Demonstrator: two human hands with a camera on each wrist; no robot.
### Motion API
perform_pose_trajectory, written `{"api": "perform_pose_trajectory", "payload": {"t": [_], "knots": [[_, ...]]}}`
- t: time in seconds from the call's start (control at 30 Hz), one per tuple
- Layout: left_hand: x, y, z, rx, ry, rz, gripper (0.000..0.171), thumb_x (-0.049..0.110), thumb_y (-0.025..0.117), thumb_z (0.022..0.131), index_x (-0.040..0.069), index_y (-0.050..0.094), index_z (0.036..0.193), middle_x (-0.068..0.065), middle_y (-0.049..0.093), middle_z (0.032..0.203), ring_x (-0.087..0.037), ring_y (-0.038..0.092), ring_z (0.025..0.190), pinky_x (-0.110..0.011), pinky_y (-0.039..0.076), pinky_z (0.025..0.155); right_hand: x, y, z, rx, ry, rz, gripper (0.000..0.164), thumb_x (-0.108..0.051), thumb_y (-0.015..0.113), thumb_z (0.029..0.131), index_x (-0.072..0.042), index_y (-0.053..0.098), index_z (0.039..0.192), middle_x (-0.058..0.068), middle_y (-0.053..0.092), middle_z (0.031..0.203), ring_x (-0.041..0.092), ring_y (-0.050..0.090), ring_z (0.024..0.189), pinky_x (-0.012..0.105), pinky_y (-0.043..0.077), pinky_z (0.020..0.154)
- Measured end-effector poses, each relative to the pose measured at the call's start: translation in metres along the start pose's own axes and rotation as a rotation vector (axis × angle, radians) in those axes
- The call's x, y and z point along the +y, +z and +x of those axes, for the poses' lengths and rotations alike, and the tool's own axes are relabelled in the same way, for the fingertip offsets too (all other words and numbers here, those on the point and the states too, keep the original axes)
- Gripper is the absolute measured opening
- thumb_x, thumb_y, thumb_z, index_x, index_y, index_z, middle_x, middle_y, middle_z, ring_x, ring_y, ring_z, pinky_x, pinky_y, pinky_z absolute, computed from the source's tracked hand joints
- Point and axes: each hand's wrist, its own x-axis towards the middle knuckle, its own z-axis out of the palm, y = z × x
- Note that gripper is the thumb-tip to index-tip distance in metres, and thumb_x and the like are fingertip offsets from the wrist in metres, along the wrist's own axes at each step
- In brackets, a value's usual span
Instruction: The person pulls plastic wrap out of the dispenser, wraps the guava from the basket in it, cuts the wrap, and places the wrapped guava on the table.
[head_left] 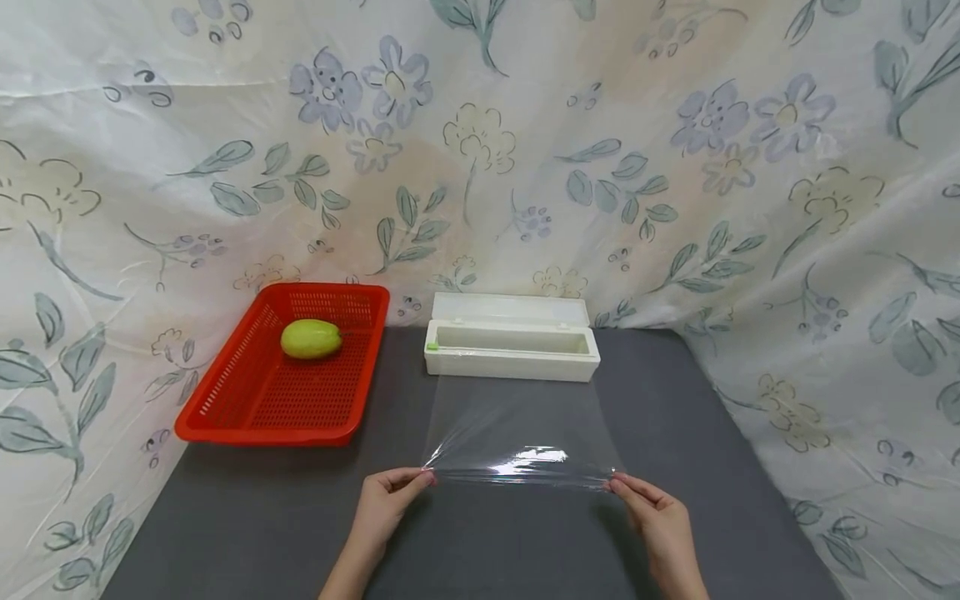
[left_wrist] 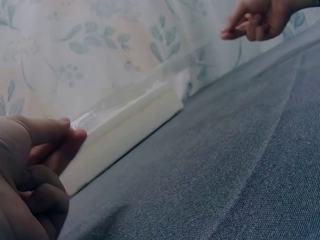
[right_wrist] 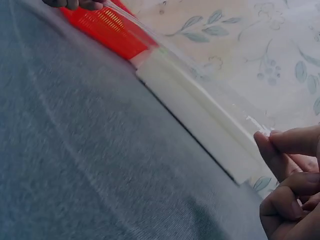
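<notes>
Glossy, clear plastic film (head_left: 525, 429) spans above matt, woven grey cloth (head_left: 510, 550), with a smooth white plastic box (head_left: 512, 367) far and a red plastic basket (head_left: 262, 437) (rim faintly shiny) left.

Seemingly clear film (right_wrist: 220, 100) between hands (right_wrist: 295, 185)

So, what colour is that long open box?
The box is white, best seen in the head view.

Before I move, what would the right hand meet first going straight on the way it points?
Likely the clear plastic sheet the right hand pinches, then perhaps the open white rectangular box; the hand's height is unclear.
</notes>
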Motion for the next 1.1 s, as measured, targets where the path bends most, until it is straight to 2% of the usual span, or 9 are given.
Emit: {"api": "perform_pose_trajectory", "payload": {"t": [0.13, 0.27, 0.37, 0.53, 0.67, 0.73, 0.83, 0.97, 1.1], "knots": [[-0.001, 0.0, -0.001, -0.019, -0.069, 0.053, 0.019, 0.013, 0.083, 0.092, -0.006, 0.082, 0.096, -0.011, 0.08, 0.084, -0.011, 0.071, 0.082, -0.022, 0.05, 0.076, 0.009, -0.001, 0.001, 0.019, 0.019, -0.081, 0.021, -0.018, 0.084, 0.093, -0.007, 0.083, 0.11, -0.007, 0.081, 0.085, 0.003, 0.034, 0.051, 0.023, 0.03, 0.049], [-0.005, 0.002, -0.003, -0.013, -0.08, 0.188, 0.017, 0.013, 0.085, 0.089, -0.004, 0.083, 0.091, -0.01, 0.079, 0.08, -0.01, 0.068, 0.076, -0.022, 0.047, 0.069, 0.02, -0.001, 0.002, 0.037, -0.001, -0.199, 0.034, -0.02, 0.086, 0.092, 0.002, 0.079, 0.117, -0.002, 0.082, 0.087, -0.004, 0.057, 0.063, 0.02, 0.042, 0.055], [-0.007, 0.003, -0.002, 0.013, -0.029, 0.354, 0.014, 0.017, 0.087, 0.086, 0.003, 0.085, 0.086, -0.005, 0.079, 0.076, -0.01, 0.067, 0.073, -0.024, 0.048, 0.064, 0.026, 0.003, 0.005, 0.059, -0.076, -0.301, 0.034, -0.018, 0.086, 0.092, 0.005, 0.079, 0.116, 0.005, 0.082, 0.09, -0.005, 0.069, 0.079, 0.018, 0.048, 0.063], [-0.007, 0.008, 0.001, 0.077, 0.097, 0.663, 0.01, 0.02, 0.089, 0.082, 0.014, 0.083, 0.078, 0.005, 0.074, 0.07, -0.008, 0.062, 0.062, -0.031, 0.05, 0.06, 0.034, 0.01, 0.011, 0.152, -0.25, -0.573, 0.014, -0.019, 0.087, 0.09, -0.009, 0.086, 0.1, 0.001, 0.082, 0.086, -0.004, 0.069, 0.078, 0.018, 0.049, 0.068], [-0.007, 0.016, 0.001, 0.111, 0.151, 0.769, 0.018, 0.017, 0.089, 0.081, 0.018, 0.075, 0.07, 0.011, 0.064, 0.062, -0.006, 0.054, 0.056, -0.031, 0.046, 0.056, 0.038, 0.014, 0.012, 0.216, -0.394, -0.708, 0.005, -0.018, 0.089, 0.087, -0.017, 0.086, 0.092, -0.004, 0.08, 0.08, 0.008, 0.074, 0.079, 0.029, 0.053, 0.075], [-0.005, 0.018, 0.001, 0.122, 0.165, 0.795, 0.021, 0.016, 0.09, 0.08, 0.019, 0.072, 0.069, 0.012, 0.061, 0.06, -0.006, 0.052, 0.055, -0.031, 0.044, 0.055, 0.039, 0.016, 0.011, 0.224, -0.453, -0.752, 0.007, -0.014, 0.089, 0.086, -0.014, 0.085, 0.091, -0.002, 0.08, 0.081, 0.016, 0.075, 0.078, 0.037, 0.054, 0.075], [-0.005, 0.019, 0.003, 0.128, 0.16, 0.817, 0.022, 0.017, 0.091, 0.078, 0.02, 0.071, 0.07, 0.013, 0.059, 0.061, -0.007, 0.052, 0.056, -0.032, 0.044, 0.056, 0.04, 0.017, 0.012, 0.241, -0.502, -0.8, 0.021, -0.011, 0.091, 0.082, -0.007, 0.082, 0.1, 0.007, 0.078, 0.09, 0.018, 0.065, 0.066, 0.038, 0.051, 0.067], [-0.003, 0.018, 0.005, 0.12, 0.136, 0.838, 0.022, 0.019, 0.093, 0.078, 0.018, 0.071, 0.077, 0.011, 0.06, 0.066, -0.009, 0.053, 0.06, -0.034, 0.045, 0.058, 0.042, 0.016, 0.016, 0.236, -0.55, -0.813, 0.06, -0.007, 0.094, 0.076, 0.0, 0.07, 0.131, 0.023, 0.07, 0.123, 0.006, 0.043, 0.05, 0.028, 0.042, 0.054], [-0.002, 0.017, 0.007, 0.102, 0.128, 0.859, 0.026, 0.02, 0.094, 0.078, 0.017, 0.07, 0.084, 0.008, 0.059, 0.072, -0.011, 0.053, 0.064, -0.035, 0.045, 0.059, 0.045, 0.016, 0.019, 0.166, -0.677, -0.806, 0.084, 0.004, 0.094, 0.073, -0.003, 0.059, 0.149, 0.022, 0.058, 0.15, -0.003, 0.035, 0.049, 0.023, 0.036, 0.045]]}}
